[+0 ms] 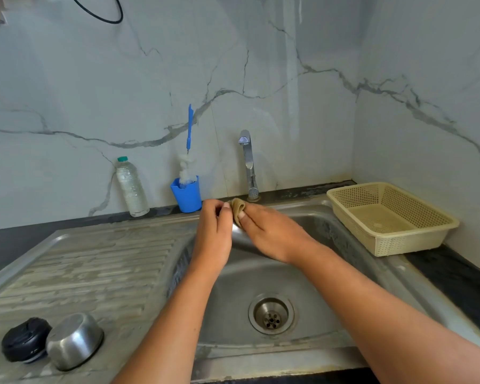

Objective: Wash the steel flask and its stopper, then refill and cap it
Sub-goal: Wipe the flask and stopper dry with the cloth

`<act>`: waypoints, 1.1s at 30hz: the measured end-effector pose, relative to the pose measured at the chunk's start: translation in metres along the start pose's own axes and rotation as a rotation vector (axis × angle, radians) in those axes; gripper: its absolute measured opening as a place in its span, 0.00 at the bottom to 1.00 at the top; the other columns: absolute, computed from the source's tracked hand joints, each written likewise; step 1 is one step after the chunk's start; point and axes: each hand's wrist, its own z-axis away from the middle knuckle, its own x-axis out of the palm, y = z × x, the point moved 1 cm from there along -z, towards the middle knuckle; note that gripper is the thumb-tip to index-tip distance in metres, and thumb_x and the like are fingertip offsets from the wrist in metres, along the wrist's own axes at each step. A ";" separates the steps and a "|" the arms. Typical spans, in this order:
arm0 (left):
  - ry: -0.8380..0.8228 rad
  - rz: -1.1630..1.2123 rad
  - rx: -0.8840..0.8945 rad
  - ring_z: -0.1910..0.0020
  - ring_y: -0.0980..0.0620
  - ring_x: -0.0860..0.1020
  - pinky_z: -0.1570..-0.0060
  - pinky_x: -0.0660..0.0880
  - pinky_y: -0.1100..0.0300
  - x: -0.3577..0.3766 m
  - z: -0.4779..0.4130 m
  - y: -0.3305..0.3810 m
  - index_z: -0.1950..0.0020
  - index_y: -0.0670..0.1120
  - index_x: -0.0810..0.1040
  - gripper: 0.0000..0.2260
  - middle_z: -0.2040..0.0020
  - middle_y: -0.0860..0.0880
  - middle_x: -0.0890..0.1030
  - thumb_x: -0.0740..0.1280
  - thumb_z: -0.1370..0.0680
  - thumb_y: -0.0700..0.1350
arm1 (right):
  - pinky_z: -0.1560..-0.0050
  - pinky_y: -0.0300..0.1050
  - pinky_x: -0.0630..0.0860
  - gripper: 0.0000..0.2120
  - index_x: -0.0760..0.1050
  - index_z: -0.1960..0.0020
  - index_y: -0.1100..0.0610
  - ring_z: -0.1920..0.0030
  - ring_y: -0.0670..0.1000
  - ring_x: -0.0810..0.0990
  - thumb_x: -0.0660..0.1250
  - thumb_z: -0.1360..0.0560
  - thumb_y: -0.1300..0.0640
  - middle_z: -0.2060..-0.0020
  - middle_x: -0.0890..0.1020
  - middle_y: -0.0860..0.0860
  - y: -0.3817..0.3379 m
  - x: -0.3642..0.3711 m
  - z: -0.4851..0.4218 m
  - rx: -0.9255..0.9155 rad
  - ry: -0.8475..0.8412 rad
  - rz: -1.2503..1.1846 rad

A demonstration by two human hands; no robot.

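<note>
The steel flask (240, 235) is held over the sink basin, mostly hidden between my two hands; only a shiny strip of its body shows. My left hand (214, 239) grips it from the left. My right hand (272, 234) presses a folded tan scrub pad (237, 207) against the flask's far end. The black stopper (25, 339) lies on the drainboard at the front left. Beside it, touching, the steel cup lid (74, 340) rests upside down.
The tap (248, 164) stands behind the sink (302, 339), and no water is visible running from it. A blue cup (187, 195) with a bottle brush and a plastic water bottle (130, 187) stand at the back wall. A beige basket (394, 234) sits at the right.
</note>
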 end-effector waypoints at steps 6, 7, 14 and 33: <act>0.162 0.156 -0.104 0.54 0.50 0.76 0.51 0.75 0.53 0.002 -0.003 -0.004 0.50 0.54 0.69 0.07 0.52 0.48 0.78 0.57 0.14 0.45 | 0.29 0.54 0.68 0.21 0.68 0.24 0.49 0.32 0.50 0.75 0.50 0.15 0.49 0.30 0.77 0.46 -0.012 0.020 -0.002 -0.148 0.178 0.288; 0.190 0.215 -0.158 0.53 0.49 0.77 0.51 0.75 0.49 0.002 -0.004 -0.006 0.49 0.54 0.69 0.06 0.51 0.47 0.78 0.57 0.13 0.47 | 0.25 0.55 0.63 0.23 0.66 0.22 0.50 0.29 0.50 0.73 0.51 0.16 0.49 0.28 0.75 0.46 -0.014 0.025 -0.003 -0.158 0.204 0.344; 0.190 0.765 -0.629 0.52 0.47 0.86 0.51 0.81 0.52 -0.002 -0.003 0.000 0.42 0.46 0.82 0.17 0.52 0.47 0.88 0.56 0.14 0.53 | 0.18 0.58 0.44 0.34 0.55 0.17 0.50 0.18 0.54 0.53 0.58 0.22 0.60 0.18 0.58 0.48 -0.014 0.040 0.000 -0.282 0.216 0.531; -0.264 0.988 -0.475 0.31 0.44 0.79 0.38 0.81 0.52 -0.017 0.009 0.016 0.31 0.43 0.80 0.22 0.31 0.40 0.80 0.61 0.16 0.55 | 0.24 0.68 0.62 0.24 0.66 0.21 0.54 0.17 0.59 0.48 0.61 0.17 0.57 0.18 0.59 0.55 -0.017 0.031 0.016 -0.334 0.566 0.098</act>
